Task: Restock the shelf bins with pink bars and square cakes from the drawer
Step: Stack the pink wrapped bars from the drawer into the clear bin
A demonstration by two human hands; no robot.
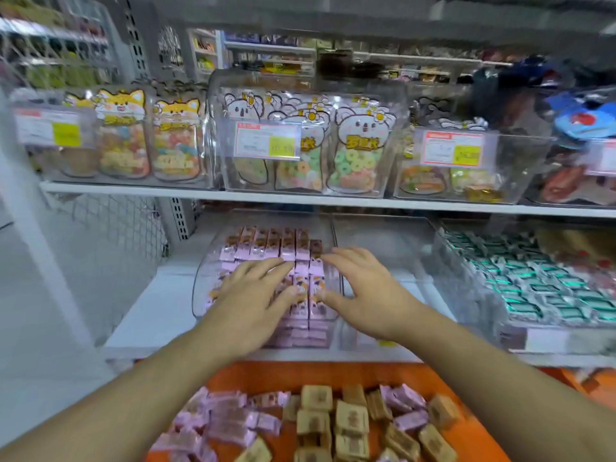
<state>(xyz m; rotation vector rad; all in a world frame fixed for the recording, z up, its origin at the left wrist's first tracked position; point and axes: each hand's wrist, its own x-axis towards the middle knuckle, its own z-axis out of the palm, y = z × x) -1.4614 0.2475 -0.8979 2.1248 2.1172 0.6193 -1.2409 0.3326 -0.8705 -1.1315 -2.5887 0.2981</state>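
A clear shelf bin (205, 261) on the lower shelf holds rows of pink bars (263, 251). My left hand (256, 295) lies flat on the bars with its fingers spread. My right hand (363, 288) rests at the bin's right side, fingers apart, thumb touching the bars. Neither hand grips anything. Below, an orange drawer (313, 373) holds loose pink bars (230, 418) on the left and tan square cakes (350, 418) in the middle and right. A second clear bin (383, 241) to the right looks empty.
A bin of green-wrapped sweets (533, 288) stands at the right of the lower shelf. The upper shelf (300, 195) carries clear bins of candy bags with price tags. A wire mesh panel (110, 225) closes the left side.
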